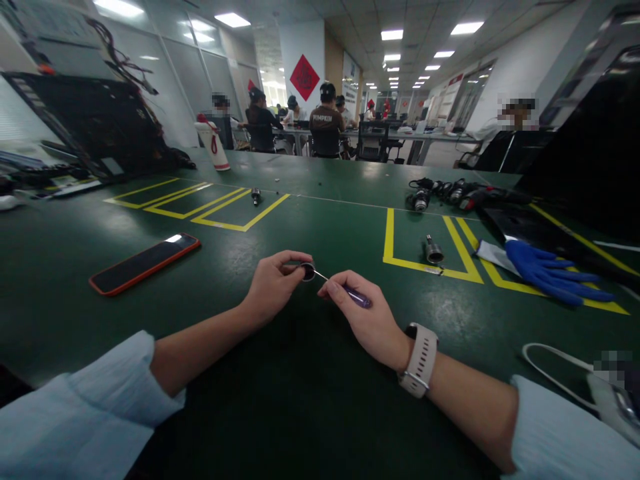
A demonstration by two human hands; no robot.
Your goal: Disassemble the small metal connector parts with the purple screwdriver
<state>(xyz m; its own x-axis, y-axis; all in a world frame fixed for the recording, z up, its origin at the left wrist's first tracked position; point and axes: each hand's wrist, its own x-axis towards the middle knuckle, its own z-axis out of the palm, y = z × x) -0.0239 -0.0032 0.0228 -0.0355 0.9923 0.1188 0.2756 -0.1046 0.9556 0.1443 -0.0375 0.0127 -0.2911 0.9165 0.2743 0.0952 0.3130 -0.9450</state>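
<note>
Between thumb and fingers, my left hand (275, 283) grips a small dark round part with a hollow, ring-like opening (307, 271). My right hand (367, 320) is closed around a screwdriver (357, 297) with a purple, see-through handle. Its thin metal shaft points left, and the tip reaches the opening of the round part; whether it touches inside I cannot tell. Both hands are just above the green table (310, 373). To the right, inside a yellow taped outline, a metal cylindrical part with a stem (434, 251) rests on the table.
A phone in an orange case (145, 264) lies at left. Another small metal part (256, 196) sits further back. On the right are a blue glove (550, 270), dark cabled tools (450, 193) and a white cable (555, 350). A white-and-red cup (213, 143) stands behind; people sit beyond.
</note>
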